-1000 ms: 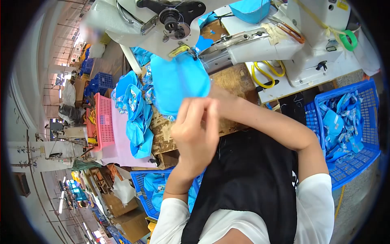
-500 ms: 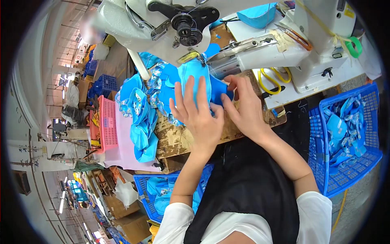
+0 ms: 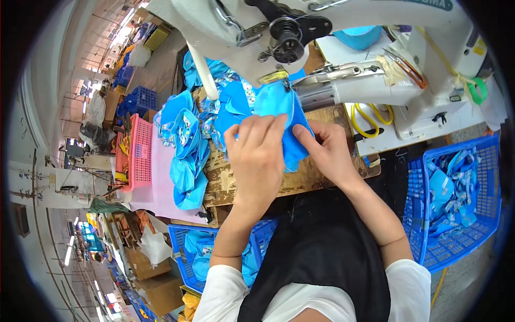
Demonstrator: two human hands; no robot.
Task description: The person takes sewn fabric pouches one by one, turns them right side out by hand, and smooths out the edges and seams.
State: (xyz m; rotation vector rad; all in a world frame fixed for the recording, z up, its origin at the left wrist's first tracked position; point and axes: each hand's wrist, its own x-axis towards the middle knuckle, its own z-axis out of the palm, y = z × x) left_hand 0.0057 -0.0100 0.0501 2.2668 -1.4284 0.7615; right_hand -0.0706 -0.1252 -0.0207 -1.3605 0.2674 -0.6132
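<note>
A bright blue fabric piece lies under the needle end of a white sewing machine, its near part hanging toward me. My left hand rests on the lighter blue top of the cloth, fingers bent together and gripping it; the fingertips are partly hidden. At the cloth's right edge, my right hand pinches the fabric between thumb and curled fingers. More blue pieces with patterned trim are heaped to the left, joined in a trailing bunch.
A worn wooden table carries the machine. Blue baskets of fabric stand at right and below left. A pink basket is at the left. Orange-handled scissors and yellow-handled scissors lie beside the machine arm.
My left hand has gone from spread fingers to bent fingers on the cloth. My right hand now pinches the fabric's edge, and more blue cloth shows below it. The whole view has shifted slightly.
</note>
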